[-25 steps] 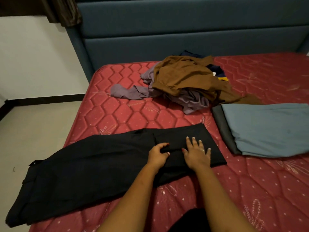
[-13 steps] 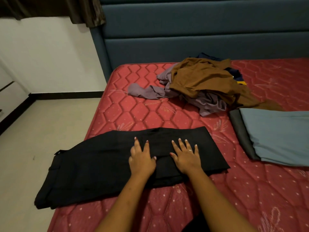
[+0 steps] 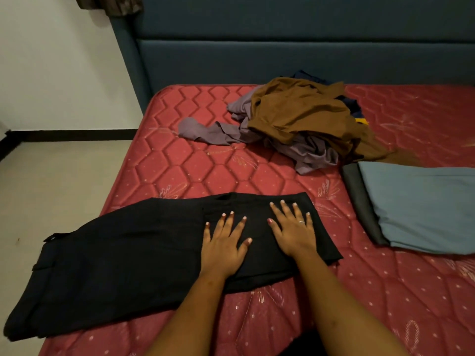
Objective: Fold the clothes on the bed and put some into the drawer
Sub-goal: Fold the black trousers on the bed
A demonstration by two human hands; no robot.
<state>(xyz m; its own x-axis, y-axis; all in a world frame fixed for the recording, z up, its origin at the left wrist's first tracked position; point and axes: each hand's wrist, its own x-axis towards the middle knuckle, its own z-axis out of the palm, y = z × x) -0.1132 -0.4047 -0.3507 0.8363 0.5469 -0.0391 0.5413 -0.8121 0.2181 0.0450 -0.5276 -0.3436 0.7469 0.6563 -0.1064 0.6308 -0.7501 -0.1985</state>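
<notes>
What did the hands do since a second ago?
The left hand let go of the fold it was gripping in the black trousers and spread flat on them. The right hand stayed flat there. The clothes pile and folded blue garment stayed put.

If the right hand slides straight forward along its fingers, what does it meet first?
Past the far edge of the black trousers and bare mattress, the right hand would probably meet the purple garment of the pile; depth is uncertain.
</notes>
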